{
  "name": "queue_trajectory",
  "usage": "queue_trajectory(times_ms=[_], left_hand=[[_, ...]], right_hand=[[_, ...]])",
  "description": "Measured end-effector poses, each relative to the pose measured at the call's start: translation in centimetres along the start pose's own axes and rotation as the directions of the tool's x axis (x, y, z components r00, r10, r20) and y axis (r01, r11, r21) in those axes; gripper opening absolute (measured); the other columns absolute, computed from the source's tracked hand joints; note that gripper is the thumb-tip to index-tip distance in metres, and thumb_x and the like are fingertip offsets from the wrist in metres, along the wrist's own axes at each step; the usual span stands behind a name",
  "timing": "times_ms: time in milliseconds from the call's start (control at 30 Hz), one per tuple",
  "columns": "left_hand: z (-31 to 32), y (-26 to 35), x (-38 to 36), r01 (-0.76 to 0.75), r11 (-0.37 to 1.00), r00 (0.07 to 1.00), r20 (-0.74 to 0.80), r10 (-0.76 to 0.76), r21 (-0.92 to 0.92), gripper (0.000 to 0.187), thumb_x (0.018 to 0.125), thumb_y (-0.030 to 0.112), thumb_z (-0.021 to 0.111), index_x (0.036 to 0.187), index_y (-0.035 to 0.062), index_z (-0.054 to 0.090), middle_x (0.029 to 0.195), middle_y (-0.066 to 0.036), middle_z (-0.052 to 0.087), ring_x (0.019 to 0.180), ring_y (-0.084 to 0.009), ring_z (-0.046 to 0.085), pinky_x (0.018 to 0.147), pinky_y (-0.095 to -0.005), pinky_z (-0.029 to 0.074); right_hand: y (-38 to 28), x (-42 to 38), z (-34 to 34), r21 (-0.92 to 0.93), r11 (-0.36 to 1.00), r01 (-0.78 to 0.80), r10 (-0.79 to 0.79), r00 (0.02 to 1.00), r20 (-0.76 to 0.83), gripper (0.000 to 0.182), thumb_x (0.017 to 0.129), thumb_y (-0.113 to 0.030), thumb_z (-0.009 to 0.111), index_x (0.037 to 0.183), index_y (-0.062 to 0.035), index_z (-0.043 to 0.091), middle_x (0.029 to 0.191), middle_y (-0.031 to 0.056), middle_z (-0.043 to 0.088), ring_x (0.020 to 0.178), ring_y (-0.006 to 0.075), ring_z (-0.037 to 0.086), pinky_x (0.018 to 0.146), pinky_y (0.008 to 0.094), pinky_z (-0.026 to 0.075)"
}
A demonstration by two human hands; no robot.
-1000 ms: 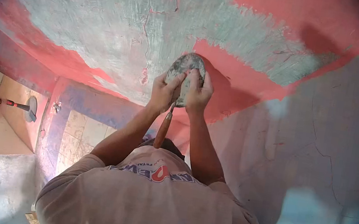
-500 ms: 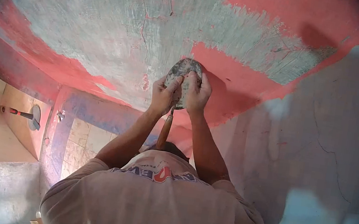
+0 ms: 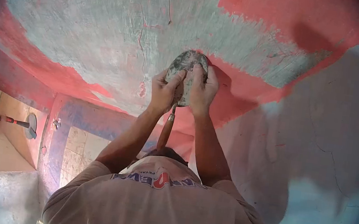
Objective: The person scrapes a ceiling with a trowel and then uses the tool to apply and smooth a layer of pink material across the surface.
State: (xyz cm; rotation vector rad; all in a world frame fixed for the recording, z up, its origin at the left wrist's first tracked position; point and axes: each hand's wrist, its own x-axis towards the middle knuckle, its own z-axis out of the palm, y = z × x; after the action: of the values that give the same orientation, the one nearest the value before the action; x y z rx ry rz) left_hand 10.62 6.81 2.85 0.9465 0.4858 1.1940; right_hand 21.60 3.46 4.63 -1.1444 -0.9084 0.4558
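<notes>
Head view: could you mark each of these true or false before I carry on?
1. Both the left hand and right hand touch the mottled grey oval piece. True.
2. The red-and-black-handled tool is between the hands. False: that tool is at the far left of the view.
3. The brown wooden handle is below the oval piece in the picture. True.
4. The beige shirt is plain. False: the shirt bears lettering.
</notes>
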Motion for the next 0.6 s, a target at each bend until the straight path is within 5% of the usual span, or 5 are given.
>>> queue_trajectory(times_ms=[167, 300, 533, 600], left_hand=[[-1.3, -2.8, -1.2, 0.030, 0.996, 0.994, -0.104, -0.021, 0.079, 0.012, 0.101, 0.015, 0.067, 0.092, 0.0069, 0.065, 0.067, 0.005, 0.054, 0.049, -0.0041, 0.044, 0.043, -0.0237, 0.029], [-0.4, -0.8, -0.9, 0.059, 0.998, 0.995, -0.080, -0.056, 0.039, 0.012, 0.100, 0.015, 0.068, 0.094, 0.0055, 0.067, 0.068, 0.006, 0.054, 0.051, -0.0035, 0.044, 0.044, -0.0237, 0.030], [-1.7, -2.7, -0.9, 0.023, 0.995, 0.993, -0.115, -0.011, 0.098, 0.013, 0.099, 0.014, 0.069, 0.096, 0.0020, 0.071, 0.070, 0.005, 0.058, 0.055, -0.0024, 0.046, 0.048, -0.0226, 0.033], [-0.9, -1.3, -0.6, 0.029, 0.998, 0.996, -0.081, -0.024, 0.056, 0.013, 0.099, 0.014, 0.069, 0.096, 0.0017, 0.071, 0.071, 0.005, 0.058, 0.056, -0.0024, 0.047, 0.049, -0.0223, 0.033]], right_hand=[[7.3, -1.3, -0.3, 0.006, 0.999, 0.031, -0.031, 0.998, -0.048, 0.023, 0.100, -0.017, 0.063, 0.087, 0.0014, 0.057, 0.070, 0.0018, 0.056, 0.068, 0.0074, 0.051, 0.061, 0.0293, 0.046], [1.3, -0.1, 0.2, -0.072, 0.995, 0.067, -0.069, 0.997, -0.026, 0.020, 0.101, -0.019, 0.064, 0.092, -0.0002, 0.063, 0.078, -0.0002, 0.061, 0.073, 0.0077, 0.054, 0.064, 0.0300, 0.048], [3.8, -1.3, 0.7, 0.104, 0.994, -0.027, 0.033, 0.998, -0.057, 0.020, 0.100, -0.017, 0.063, 0.091, 0.0011, 0.062, 0.077, 0.0021, 0.061, 0.074, 0.0082, 0.053, 0.067, 0.0308, 0.048], [0.6, 0.4, 0.3, -0.072, 0.996, 0.045, -0.047, 0.998, -0.033, 0.020, 0.100, -0.016, 0.063, 0.091, 0.0011, 0.062, 0.077, 0.0020, 0.061, 0.073, 0.0079, 0.052, 0.066, 0.0306, 0.047]])
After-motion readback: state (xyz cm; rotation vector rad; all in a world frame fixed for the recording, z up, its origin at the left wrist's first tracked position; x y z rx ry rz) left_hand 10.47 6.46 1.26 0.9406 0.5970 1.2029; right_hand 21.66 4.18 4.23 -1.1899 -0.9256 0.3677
